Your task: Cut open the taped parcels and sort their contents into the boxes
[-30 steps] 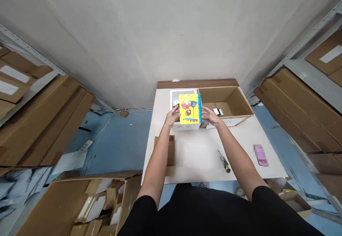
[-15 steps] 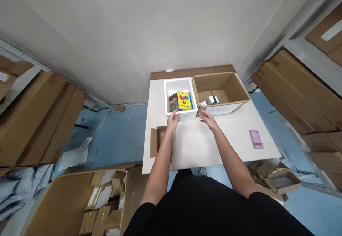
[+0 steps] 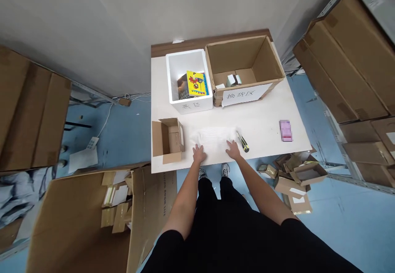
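A pale, see-through sheet that looks like bubble wrap (image 3: 216, 136) lies flat on the white table. My left hand (image 3: 199, 154) rests at its near left corner, fingers spread. At the near right corner lies my right hand (image 3: 233, 150), its fingers stretched out. Just beyond that hand is a yellow and black box cutter (image 3: 243, 142). To the left stands a small open carton (image 3: 173, 139), flaps out. Farther back, a white foam box (image 3: 194, 105) contains a yellow picture book (image 3: 196, 83) and a dark book (image 3: 183, 88).
A large open carton (image 3: 247, 93) with a handwritten label stands beside the foam box, holding a small white box (image 3: 233, 80). A blurred pink item (image 3: 285, 131) lies at the table's right. Cartons crowd the floor and shelves on both sides; a big carton (image 3: 89, 178) stands front left.
Both hands have come back from the foam box and large carton to the near side of the table, onto the wrap. The view has tilted down, and the box cutter now shows.
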Motion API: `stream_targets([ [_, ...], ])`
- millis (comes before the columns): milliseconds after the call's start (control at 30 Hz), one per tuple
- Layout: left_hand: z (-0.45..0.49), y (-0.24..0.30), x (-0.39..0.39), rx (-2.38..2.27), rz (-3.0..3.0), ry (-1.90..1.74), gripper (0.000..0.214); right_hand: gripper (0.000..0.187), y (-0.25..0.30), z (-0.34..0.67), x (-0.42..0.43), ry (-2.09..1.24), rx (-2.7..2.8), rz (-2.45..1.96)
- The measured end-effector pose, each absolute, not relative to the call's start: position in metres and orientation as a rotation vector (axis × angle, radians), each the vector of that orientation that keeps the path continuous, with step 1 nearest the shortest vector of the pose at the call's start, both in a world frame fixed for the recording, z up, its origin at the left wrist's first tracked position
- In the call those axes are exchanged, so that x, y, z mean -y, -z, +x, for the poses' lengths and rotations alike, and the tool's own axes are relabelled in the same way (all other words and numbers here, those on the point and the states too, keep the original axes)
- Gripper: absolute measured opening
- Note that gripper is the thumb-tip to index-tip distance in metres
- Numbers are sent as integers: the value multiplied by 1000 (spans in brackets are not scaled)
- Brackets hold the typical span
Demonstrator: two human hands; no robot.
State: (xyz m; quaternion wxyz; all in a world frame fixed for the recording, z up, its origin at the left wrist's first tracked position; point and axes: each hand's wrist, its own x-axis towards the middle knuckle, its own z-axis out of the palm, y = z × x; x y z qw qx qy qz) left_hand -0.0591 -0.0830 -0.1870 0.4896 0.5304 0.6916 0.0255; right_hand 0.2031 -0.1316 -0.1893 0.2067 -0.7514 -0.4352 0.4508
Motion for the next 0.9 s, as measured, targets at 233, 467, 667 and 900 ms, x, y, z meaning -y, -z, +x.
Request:
stream_targets([
  [233, -6, 179, 99, -1261, 1352, -344, 69, 67, 170, 142, 109, -1473, 794, -1814],
  [467, -87, 100, 94, -1109, 1393, -729, 36, 37, 104, 104, 63, -1144, 653, -1685],
  [667, -226, 61, 66, -1556, 1691, -803, 26, 26, 47, -16, 14, -966, 1164, -1662],
  [900, -279, 87, 71, -1535, 1904, -323, 45, 13, 70, -123, -6, -1096, 1919, -1988],
])
